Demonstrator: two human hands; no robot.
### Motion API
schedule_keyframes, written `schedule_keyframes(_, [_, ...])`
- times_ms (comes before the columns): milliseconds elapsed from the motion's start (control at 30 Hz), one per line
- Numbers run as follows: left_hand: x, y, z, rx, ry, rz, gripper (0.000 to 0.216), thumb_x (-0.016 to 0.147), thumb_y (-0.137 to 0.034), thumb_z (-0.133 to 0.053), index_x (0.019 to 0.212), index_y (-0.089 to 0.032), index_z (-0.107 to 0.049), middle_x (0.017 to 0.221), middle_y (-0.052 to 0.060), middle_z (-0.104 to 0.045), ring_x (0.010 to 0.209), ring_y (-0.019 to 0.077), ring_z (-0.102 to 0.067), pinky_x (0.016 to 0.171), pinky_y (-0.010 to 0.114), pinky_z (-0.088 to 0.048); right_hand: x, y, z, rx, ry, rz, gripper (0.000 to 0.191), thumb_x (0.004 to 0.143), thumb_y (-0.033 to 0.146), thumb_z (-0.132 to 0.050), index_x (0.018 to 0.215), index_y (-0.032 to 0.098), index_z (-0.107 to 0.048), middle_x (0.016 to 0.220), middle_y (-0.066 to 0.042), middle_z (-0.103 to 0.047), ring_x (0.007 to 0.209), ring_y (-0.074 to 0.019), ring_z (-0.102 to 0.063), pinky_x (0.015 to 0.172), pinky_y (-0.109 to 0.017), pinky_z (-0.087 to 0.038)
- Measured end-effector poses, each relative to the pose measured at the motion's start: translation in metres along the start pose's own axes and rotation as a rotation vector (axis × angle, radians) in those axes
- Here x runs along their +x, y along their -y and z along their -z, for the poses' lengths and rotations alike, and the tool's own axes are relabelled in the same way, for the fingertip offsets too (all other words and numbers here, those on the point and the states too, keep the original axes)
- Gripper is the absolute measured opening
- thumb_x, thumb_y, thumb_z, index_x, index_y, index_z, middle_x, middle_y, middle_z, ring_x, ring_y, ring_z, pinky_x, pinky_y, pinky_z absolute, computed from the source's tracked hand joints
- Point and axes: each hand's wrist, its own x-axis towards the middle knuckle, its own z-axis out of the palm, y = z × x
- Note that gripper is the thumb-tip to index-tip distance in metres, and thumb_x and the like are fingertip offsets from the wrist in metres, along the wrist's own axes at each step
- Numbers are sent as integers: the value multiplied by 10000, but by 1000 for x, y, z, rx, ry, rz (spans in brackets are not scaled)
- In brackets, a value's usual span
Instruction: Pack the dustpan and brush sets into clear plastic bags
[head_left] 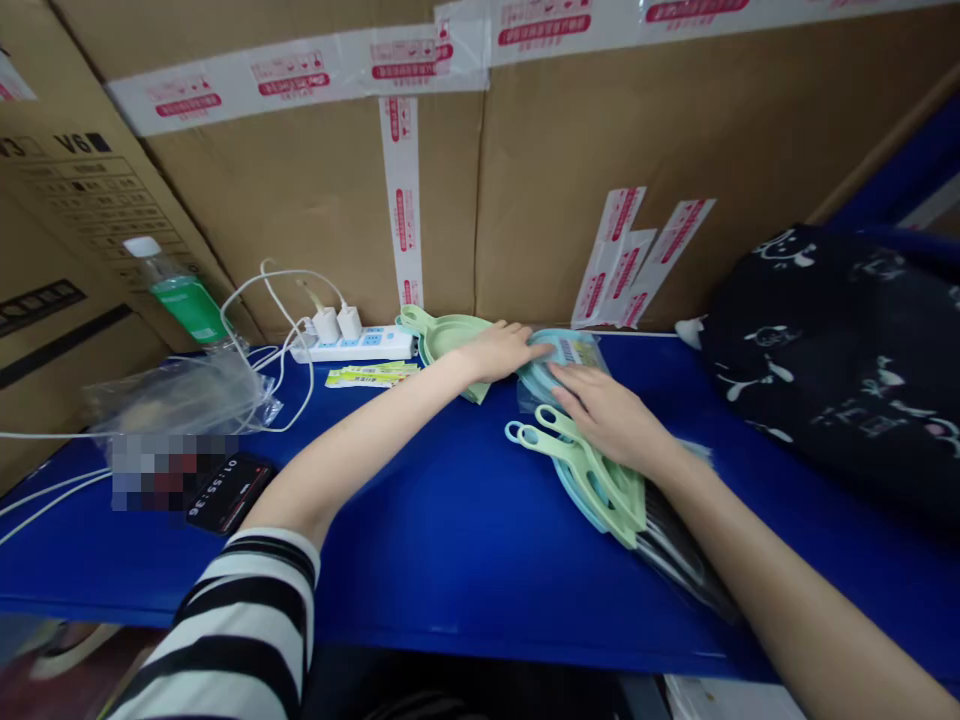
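My left hand (504,350) reaches across the blue table (450,540) and its fingers curl over the edge of a light blue dustpan in a clear bag with a barcode label (574,352). My right hand (609,415) lies flat on the same bagged dustpan, fingers stretched forward. Under my right wrist lie several green and blue hand brooms with looped handles (592,475), their dark bristles pointing toward me. A green dustpan (442,335) sits behind my left hand.
Taped cardboard boxes (525,180) wall off the back. A white power strip with chargers (352,343), yellow labels (371,375), a water bottle (180,295), a crumpled plastic bag (187,395) and a black timer (229,492) sit left. A black patterned bag (840,350) lies right.
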Motion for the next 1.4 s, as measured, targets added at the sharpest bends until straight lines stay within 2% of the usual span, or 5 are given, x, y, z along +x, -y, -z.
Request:
schedule_keyframes(167, [-9, 7, 1, -3, -58, 81, 419, 992, -133, -307, 1360, -213, -491, 1305, 150, -511, 1198, 257, -515, 954, 363, -403, -1, 6, 6, -3, -100, -38, 511, 980, 413, -278, 1300, 140, -569, 1257, -161, -637, 1177, -312, -571, 974, -506, -469])
schedule_keyframes(333, [-69, 37, 9, 16, -157, 255, 468, 959, -69, -326, 1383, -220, -455, 1259, 146, -489, 1175, 259, -504, 961, 400, -410, -6, 20, 25, -54, -189, -22, 569, 973, 463, -261, 1314, 106, -545, 1274, -199, -602, 1197, -349, -522, 976, -551, -438])
schedule_keyframes(500, [-154, 48, 3, 51, -156, 300, 556, 883, 2, -308, 1387, -192, -443, 1133, 128, -501, 1071, 248, -524, 911, 409, -448, -26, 28, 31, -103, 56, 18, 737, 901, 619, -365, 1388, 74, -462, 1254, -233, -609, 1137, -381, -569, 868, -508, -512])
schedule_keyframes(733, [-233, 20, -19, -6, -227, 257, 636, 851, 29, -299, 1413, -244, -420, 1185, 125, -492, 1068, 237, -524, 868, 393, -493, -27, 38, 26, -216, 220, 115, 394, 867, 346, -493, 1135, 110, -662, 987, -180, -682, 987, -336, -631, 813, -439, -535])
schedule_keyframes(1400, [-246, -15, -38, -98, -71, 114, 576, 916, 9, -281, 1397, -284, -405, 1082, 75, -528, 943, 179, -522, 851, 313, -470, -11, 36, 16, -118, 226, 111, 340, 829, 188, -443, 1044, 198, -705, 956, -142, -731, 942, -370, -665, 775, -494, -557])
